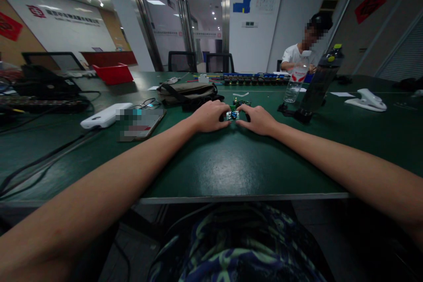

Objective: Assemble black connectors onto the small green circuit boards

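Note:
Both arms stretch forward over the green table. Between the fingers sits a small circuit board with blue and white parts on it. My left hand grips its left side, thumb and fingers curled in. On its right side, my right hand has its thumb and index finger at the edge. Just behind the fingers lies another green board with small parts, partly hidden by the hands. Fine detail on either board is too small to make out.
A grey bag lies behind my left hand, a phone and white power bank left of it. To the right stand a clear bottle, a dark bottle and a white scanner-like device. Across the table sits a person.

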The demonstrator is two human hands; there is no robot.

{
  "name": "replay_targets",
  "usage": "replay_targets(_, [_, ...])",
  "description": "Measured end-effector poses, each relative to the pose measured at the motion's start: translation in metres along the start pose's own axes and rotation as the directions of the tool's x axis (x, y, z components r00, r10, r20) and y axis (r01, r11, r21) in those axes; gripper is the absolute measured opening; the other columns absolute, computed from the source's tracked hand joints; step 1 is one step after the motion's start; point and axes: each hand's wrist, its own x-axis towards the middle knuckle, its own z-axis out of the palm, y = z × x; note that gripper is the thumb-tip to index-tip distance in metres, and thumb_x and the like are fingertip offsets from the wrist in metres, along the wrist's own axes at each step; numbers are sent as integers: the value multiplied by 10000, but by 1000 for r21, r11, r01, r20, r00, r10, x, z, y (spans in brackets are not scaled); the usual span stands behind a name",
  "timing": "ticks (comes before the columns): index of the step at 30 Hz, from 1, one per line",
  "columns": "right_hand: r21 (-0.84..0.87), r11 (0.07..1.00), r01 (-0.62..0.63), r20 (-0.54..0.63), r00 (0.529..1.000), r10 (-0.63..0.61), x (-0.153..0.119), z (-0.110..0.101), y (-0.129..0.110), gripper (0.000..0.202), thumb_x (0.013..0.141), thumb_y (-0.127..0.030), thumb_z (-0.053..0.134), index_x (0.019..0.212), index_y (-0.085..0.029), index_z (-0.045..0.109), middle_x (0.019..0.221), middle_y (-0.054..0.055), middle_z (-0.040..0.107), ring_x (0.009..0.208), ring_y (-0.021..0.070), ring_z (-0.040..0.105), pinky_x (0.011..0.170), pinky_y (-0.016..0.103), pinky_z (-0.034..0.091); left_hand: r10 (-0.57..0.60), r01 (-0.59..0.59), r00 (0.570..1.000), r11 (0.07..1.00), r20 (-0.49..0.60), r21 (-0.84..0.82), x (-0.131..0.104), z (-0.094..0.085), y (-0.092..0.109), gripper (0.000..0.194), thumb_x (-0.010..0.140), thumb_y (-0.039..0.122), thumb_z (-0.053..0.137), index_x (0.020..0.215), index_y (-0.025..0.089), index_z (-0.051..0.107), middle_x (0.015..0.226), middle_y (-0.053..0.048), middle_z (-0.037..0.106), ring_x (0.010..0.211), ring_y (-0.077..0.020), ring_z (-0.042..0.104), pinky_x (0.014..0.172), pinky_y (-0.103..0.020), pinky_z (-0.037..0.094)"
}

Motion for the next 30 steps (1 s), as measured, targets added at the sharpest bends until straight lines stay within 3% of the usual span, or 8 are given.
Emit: replay_targets(30, [-3, 1000, 12, -4, 1000, -12, -1, -1, -2, 396, 885, -408, 631, 1221, -199, 608, 821, 42, 701, 725, 207, 619, 696, 290, 400, -11, 10, 999, 1000, 31, 27, 0, -1, 2, 340, 865, 432, 561, 1043, 154, 646, 991, -102, 693, 952, -257, 632, 817, -341, 460])
